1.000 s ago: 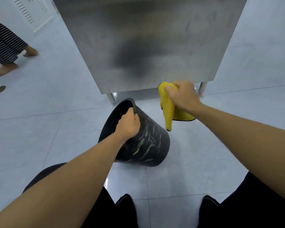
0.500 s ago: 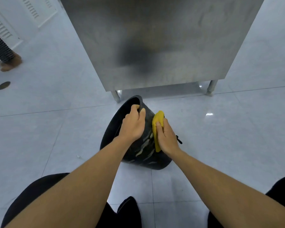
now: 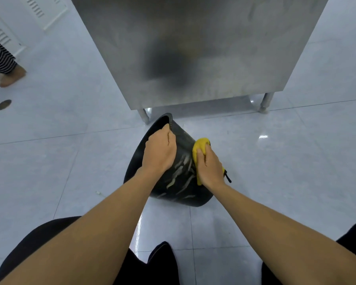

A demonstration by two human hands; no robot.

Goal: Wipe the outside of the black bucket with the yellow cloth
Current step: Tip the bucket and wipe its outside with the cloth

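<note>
yellow cloth (image 3: 200,149) mostly under right hand (image 3: 210,167)

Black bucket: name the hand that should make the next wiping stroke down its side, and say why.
Right. The right hand already presses the yellow cloth against the streaked outer wall of the black bucket. The left hand grips the rim, holding the bucket tilted, so it should probably stay there.
</note>
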